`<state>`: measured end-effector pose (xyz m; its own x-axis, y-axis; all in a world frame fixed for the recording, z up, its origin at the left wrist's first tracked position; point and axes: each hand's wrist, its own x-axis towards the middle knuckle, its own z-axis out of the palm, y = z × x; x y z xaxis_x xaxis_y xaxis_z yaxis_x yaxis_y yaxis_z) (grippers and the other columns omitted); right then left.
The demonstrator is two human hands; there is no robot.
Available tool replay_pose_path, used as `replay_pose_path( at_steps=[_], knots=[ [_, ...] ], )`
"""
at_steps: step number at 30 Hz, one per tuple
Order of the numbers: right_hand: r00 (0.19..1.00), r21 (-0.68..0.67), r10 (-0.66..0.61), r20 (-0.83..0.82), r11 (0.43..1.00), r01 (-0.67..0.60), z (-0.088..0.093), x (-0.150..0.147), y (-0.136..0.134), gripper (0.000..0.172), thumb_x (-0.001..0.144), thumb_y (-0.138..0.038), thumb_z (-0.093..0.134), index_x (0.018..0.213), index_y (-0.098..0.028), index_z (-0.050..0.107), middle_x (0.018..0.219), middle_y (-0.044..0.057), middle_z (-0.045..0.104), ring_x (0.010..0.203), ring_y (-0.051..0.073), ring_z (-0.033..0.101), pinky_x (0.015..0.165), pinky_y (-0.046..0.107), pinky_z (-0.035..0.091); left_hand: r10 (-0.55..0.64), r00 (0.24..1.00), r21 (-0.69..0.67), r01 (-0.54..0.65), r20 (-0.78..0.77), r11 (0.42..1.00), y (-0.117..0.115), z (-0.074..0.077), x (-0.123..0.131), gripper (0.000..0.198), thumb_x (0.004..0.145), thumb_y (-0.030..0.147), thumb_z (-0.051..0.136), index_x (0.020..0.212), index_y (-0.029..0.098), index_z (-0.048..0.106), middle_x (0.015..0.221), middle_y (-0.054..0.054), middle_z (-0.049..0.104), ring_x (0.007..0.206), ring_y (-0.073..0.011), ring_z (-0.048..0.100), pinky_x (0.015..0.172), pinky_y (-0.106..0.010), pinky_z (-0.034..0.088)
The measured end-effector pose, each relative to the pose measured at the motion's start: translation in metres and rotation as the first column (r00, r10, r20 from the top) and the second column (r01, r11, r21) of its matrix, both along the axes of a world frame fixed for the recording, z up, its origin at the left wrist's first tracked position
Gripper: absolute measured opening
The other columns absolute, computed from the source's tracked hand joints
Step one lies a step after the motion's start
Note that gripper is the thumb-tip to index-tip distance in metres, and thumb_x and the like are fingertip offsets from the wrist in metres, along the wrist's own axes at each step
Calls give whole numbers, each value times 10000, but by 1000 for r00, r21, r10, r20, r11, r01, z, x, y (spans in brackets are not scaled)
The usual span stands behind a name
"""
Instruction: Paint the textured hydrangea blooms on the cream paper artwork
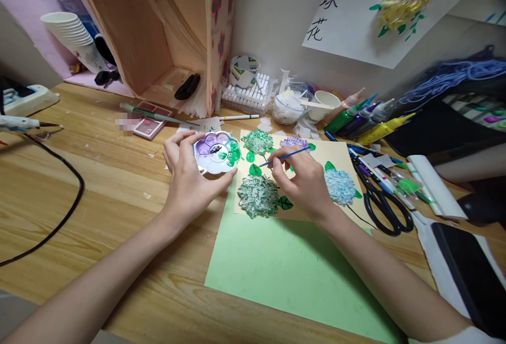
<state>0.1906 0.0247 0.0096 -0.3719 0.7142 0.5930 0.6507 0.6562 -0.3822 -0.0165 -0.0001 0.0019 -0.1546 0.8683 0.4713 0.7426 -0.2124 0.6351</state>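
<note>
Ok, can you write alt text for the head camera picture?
The left hand holds a paint palette while the right hand holds a blue brush over cream paper with paper flowers; scissors lie to its right.

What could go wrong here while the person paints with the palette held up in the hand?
1. The left hand holds the palette above the table's bare wood, with wet green and purple paint in it; if it tilts, paint may drip there.
2. The right hand holds the brush while lying over the picture, close to painted leaves, so it may smear wet paint.
3. The scissors lie close to the right forearm and could be knocked.
</note>
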Motion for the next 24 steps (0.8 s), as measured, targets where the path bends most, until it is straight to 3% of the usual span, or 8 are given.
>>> replay_pose_path(
  at_steps=[24],
  knots=[
    [1000,5,-27,0,1000,27,5,2,-1,146,853,-135,463,745,-211,526,683,20,615,628,162,518,578,300,407,-5,1000,-6,5,-2,1000,0,0,-1,741,545,357,812,1164,249,419,1221,-87,345,1255,-291,353,1087,-489,313]
  ],
)
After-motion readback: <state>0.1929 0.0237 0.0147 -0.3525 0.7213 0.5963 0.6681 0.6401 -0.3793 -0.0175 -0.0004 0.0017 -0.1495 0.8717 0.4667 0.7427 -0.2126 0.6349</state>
